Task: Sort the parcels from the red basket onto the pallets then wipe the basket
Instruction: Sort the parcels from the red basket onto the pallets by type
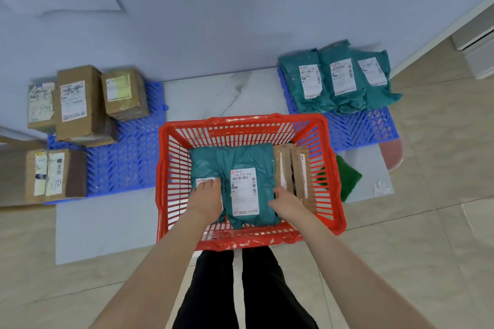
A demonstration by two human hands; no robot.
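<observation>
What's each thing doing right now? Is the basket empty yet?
Red basket: not empty, parcels inside.
Top teal bag: lying flat, right hand grips its edge.
Lower teal bag: partly covered, left hand rests on it.
Brown parcels: standing on edge in basket.
Left pallet: holds four cardboard boxes.
Right pallet: holds three teal bags.
Green cloth: lying beside basket, untouched.

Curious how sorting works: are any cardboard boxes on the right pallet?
No, the right pallet holds only teal bags; boxes sit on the left pallet.
</observation>
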